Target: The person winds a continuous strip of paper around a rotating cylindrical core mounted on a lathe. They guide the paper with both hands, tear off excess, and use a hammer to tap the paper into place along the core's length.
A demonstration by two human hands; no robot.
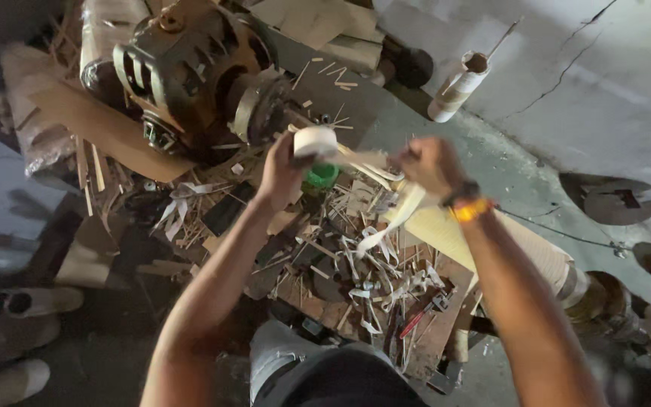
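The left hand (282, 167) was raised above the cluttered floor with its fingers closed round a roll of pale tape (316, 141); the roll sat at the top of the hand, its flat round face turned toward the camera. From the roll a strip of the same pale tape (371, 162) ran across to the right hand (425, 164), which was shut in a fist on the strip's far end; a loose tail of it hung down below that fist — slack and curling. The right wrist wore a dark band and a yellow one (467, 209).

Just under the roll, between the two hands, a small green cap-like object (321, 176) showed; what it belonged to could not be told. Beyond the left hand lay a large motor housing (190, 71), greasy and brownish, resting on sheets of cardboard (107, 124); its shaft end pointed toward the hands. Below the hands the ground was littered with wooden slivers and cut tape scraps (374, 283), with a red-handled tool (416, 320) lying among them. To the right of the scraps lay a ribbed cream-coloured sheet (453, 234); farther off, near the wall, a pale cardboard tube (457, 87) stood tilted with a stick in it — well apart from both hands.
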